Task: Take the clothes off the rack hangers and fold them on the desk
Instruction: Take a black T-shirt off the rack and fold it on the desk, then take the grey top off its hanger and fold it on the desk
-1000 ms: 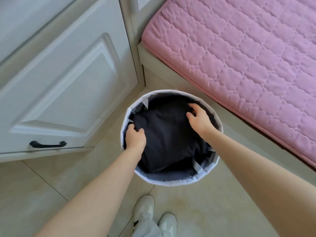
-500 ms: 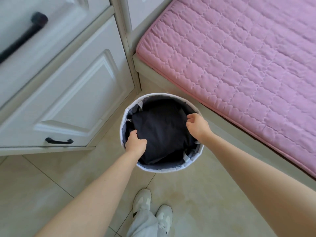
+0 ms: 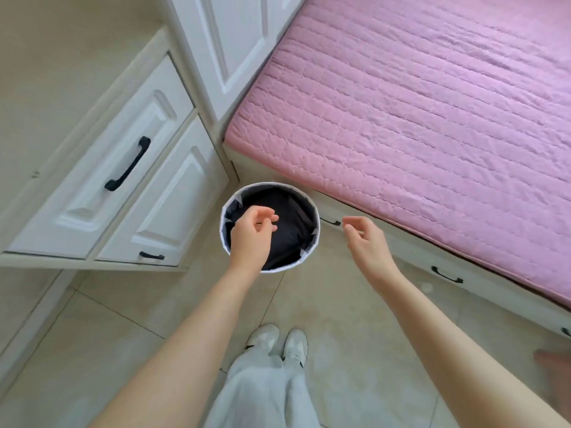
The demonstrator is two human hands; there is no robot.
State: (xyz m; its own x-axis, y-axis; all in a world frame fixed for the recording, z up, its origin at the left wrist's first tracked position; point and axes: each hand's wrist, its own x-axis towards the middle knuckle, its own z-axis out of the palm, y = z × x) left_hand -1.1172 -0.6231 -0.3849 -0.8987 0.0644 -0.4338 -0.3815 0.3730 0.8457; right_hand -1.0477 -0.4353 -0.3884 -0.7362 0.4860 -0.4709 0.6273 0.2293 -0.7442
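We list, largest first: a pink quilted mattress [image 3: 432,143], far beyond and to the right of our right hand; a tiled floor [image 3: 355,319] under everything; white drawers [image 3: 102,186] with black handles, well to the left of our left hand; our two bare forearms reaching forward and our grey trouser legs [image 3: 262,393] below them; a round white basket [image 3: 315,217] standing on the floor directly under our left hand and just left of our right; dark clothes [image 3: 293,223] lying inside that basket, below our left palm and apart from it; white shoes [image 3: 278,341] behind both hands. Our left hand [image 3: 251,234] hangs over the basket with fingers loosely curled, holding nothing. Our right hand [image 3: 367,239] hangs beside the basket rim, over the bed base, fingers relaxed and likewise holding nothing.
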